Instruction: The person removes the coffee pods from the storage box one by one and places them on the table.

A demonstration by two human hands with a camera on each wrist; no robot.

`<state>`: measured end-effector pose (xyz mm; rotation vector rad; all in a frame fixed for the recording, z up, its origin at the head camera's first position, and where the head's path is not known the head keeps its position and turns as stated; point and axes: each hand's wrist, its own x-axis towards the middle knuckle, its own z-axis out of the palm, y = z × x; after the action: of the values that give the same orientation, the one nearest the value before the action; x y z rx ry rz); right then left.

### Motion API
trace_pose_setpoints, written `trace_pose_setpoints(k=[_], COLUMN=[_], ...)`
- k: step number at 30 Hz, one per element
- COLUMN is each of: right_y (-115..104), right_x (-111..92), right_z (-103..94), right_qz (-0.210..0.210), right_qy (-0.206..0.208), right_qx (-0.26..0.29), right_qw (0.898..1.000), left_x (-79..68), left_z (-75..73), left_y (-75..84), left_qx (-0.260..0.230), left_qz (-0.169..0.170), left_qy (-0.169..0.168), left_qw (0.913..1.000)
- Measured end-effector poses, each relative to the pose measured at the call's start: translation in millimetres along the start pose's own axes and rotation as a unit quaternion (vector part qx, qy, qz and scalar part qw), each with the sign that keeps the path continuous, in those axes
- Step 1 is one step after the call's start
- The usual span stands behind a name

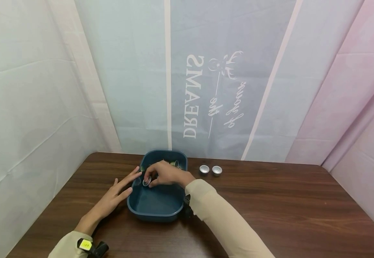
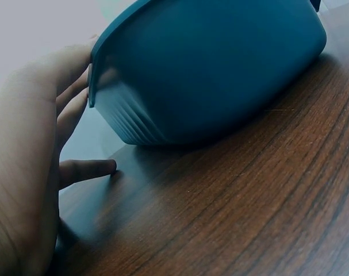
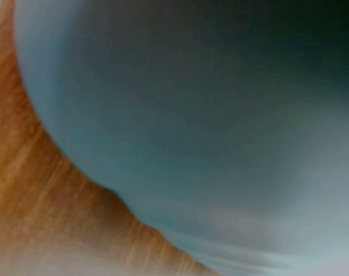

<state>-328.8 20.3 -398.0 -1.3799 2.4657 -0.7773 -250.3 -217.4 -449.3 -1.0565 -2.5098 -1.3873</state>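
A blue plastic bin [image 1: 156,206] stands on the wooden table. My right hand [image 1: 166,173] reaches down into it, fingertips pinching a small round silver-rimmed cup [image 1: 147,181] close to the left wall. On the outside, my left hand [image 1: 114,197] rests its straight fingers on the bin's left rim. The left wrist view shows the same hand [image 2: 33,138] beside the bin's outer wall [image 2: 208,69], one finger low by the tabletop. Blurred bin wall [image 3: 180,132] fills most of the right wrist view, and the right hand is hidden there.
Two small silver cups [image 1: 204,169] sit side by side right of the bin, near the table's back edge. Several small items, partly covered by the right hand, lie at the bin's far end. A printed cloth [image 1: 142,89] hangs behind the table [image 1: 271,208].
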Motion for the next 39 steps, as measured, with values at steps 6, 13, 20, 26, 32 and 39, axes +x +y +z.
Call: trace_pose_setpoints(k=[6, 13, 20, 26, 32, 39], right_y=[-2.0, -5.1, -6.5, -0.8, 3.3, 12.6], right_x=[-4.2, -16.9, -37.9, -57.1, -74.0, -96.7], right_z=[-9.6, -29.5, -44.6, -48.9, -48.6, -50.2], right_qz=[-0.005, -0.026, -0.030, -0.021, -0.041, -0.063], right_qy=[0.015, 0.046, 0.083, 0.120, 0.169, 0.212], right_qx=[-0.010, -0.020, -0.007, 0.030, 0.070, 0.089], right_qw=[1.000, 0.998, 0.996, 0.992, 0.982, 0.971], left_x=[0.3, 0.4, -0.8, -2.1, -3.6, -5.0], left_z=[2.2, 2.6, 1.8, 2.3, 2.6, 4.3], left_y=[-0.8, -2.2, -1.3, 1.0, 1.6, 1.3], left_qx=[0.000, 0.000, 0.004, -0.004, -0.005, -0.007], left_qz=[0.002, 0.004, 0.002, 0.001, 0.004, 0.008], left_qy=[0.000, 0.001, 0.004, 0.004, 0.004, 0.004], left_qw=[1.0000, 1.0000, 1.0000, 1.0000, 1.0000, 0.9999])
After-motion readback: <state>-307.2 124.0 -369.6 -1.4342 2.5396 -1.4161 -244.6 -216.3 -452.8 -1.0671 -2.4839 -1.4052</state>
